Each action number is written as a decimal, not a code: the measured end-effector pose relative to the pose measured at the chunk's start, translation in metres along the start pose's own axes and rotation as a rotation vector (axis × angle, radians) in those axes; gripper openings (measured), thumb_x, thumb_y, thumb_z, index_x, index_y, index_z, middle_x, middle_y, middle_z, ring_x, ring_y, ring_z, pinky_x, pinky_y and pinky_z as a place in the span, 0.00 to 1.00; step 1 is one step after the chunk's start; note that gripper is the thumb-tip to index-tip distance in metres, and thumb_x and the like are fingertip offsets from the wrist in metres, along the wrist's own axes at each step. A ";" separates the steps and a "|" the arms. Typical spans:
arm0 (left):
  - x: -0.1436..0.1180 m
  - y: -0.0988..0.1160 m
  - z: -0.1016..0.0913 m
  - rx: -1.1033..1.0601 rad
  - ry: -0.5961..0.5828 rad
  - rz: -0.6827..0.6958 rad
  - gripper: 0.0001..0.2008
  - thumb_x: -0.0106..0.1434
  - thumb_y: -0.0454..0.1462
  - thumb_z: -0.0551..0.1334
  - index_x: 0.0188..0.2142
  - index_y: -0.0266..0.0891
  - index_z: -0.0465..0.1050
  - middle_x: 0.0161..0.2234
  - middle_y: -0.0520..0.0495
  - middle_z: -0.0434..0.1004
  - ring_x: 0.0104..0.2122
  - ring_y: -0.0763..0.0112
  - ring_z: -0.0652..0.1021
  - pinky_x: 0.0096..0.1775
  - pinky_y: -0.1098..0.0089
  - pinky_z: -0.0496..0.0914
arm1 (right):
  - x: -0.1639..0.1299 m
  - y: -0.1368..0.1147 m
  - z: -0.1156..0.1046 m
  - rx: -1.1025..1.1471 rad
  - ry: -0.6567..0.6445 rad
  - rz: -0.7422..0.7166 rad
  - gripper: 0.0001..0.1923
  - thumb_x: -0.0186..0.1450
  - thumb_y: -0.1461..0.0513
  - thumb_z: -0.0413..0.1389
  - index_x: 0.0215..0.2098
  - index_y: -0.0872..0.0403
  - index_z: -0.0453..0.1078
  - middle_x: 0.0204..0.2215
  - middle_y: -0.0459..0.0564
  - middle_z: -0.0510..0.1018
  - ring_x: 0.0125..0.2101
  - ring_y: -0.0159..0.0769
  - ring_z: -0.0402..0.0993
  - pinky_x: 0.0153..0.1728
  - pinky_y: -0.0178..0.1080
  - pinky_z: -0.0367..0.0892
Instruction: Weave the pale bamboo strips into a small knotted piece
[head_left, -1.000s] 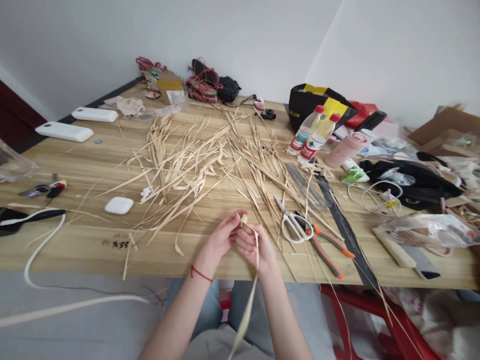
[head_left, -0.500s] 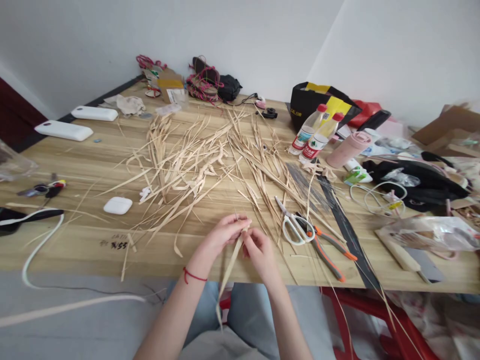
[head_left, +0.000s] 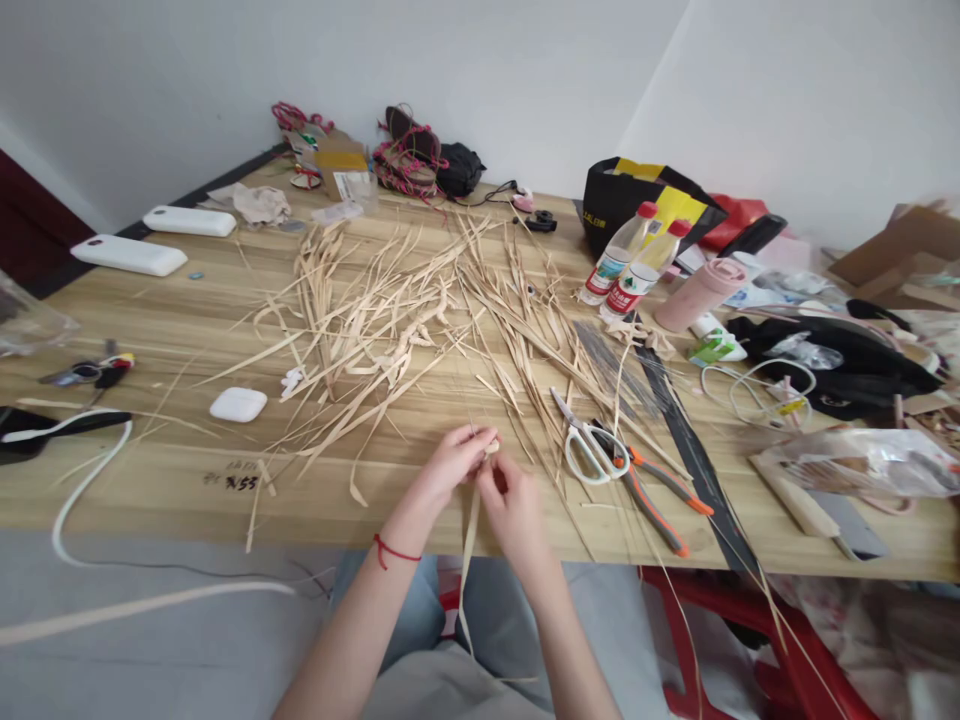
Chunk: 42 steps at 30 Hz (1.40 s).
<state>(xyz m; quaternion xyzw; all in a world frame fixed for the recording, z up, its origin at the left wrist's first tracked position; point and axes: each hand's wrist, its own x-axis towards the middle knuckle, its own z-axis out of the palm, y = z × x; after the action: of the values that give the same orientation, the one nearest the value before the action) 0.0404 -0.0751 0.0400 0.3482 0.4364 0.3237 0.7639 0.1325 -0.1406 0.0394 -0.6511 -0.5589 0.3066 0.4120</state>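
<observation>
My left hand [head_left: 457, 458] and my right hand [head_left: 511, 502] meet above the table's front edge, fingers pinched together. Between their fingertips is a small pale coil or knot of straw [head_left: 491, 449]. From it a long, flat straw strip [head_left: 469, 545] hangs down past the table edge towards my lap. A thin wire-like end pokes up by my left fingertips. Beyond my hands lies a spread of loose straw strips [head_left: 330, 300], with a twisted, braided straw piece [head_left: 414, 335] among them. Scissors with white handles [head_left: 589, 452] rest right of my hands, against orange-and-grey pliers [head_left: 654, 510].
Two red-capped bottles [head_left: 630, 285], a pink tumbler [head_left: 701, 295] and a black-and-yellow bag [head_left: 600, 205] stand at the back right. A white earphone case [head_left: 238, 404] lies left. Dark tape [head_left: 686, 440] crosses the table at right. A red stool [head_left: 682, 640] is below.
The hanging strip has swung right and now drops straighter. The pale coil shows more between the fingertips as my right hand has shifted slightly. The view has moved a little.
</observation>
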 end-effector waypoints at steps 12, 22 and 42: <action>-0.003 -0.010 -0.013 -0.021 -0.154 0.070 0.20 0.46 0.40 0.70 0.39 0.36 0.75 0.33 0.47 0.74 0.25 0.79 0.70 0.24 0.79 0.59 | 0.002 0.012 -0.005 0.215 -0.097 0.113 0.14 0.64 0.56 0.46 0.25 0.53 0.62 0.16 0.43 0.65 0.17 0.30 0.59 0.19 0.33 0.52; -0.003 -0.012 -0.007 0.028 -0.042 0.178 0.21 0.49 0.45 0.68 0.40 0.35 0.74 0.27 0.51 0.72 0.18 0.84 0.60 0.19 0.78 0.51 | 0.014 0.009 -0.028 0.333 -0.081 0.115 0.13 0.60 0.53 0.55 0.26 0.54 0.66 0.18 0.42 0.68 0.18 0.28 0.60 0.21 0.32 0.55; -0.017 -0.014 -0.007 0.142 0.173 0.263 0.15 0.48 0.39 0.67 0.30 0.38 0.63 0.21 0.53 0.74 0.23 0.74 0.75 0.28 0.75 0.64 | 0.054 0.026 -0.018 0.728 -0.340 0.298 0.13 0.52 0.54 0.64 0.30 0.56 0.76 0.26 0.47 0.77 0.24 0.28 0.70 0.29 0.32 0.64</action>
<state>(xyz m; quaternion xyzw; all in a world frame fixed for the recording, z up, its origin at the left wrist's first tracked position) 0.0302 -0.0944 0.0337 0.4263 0.4730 0.4181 0.6478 0.1702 -0.0917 0.0285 -0.4769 -0.3740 0.6428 0.4684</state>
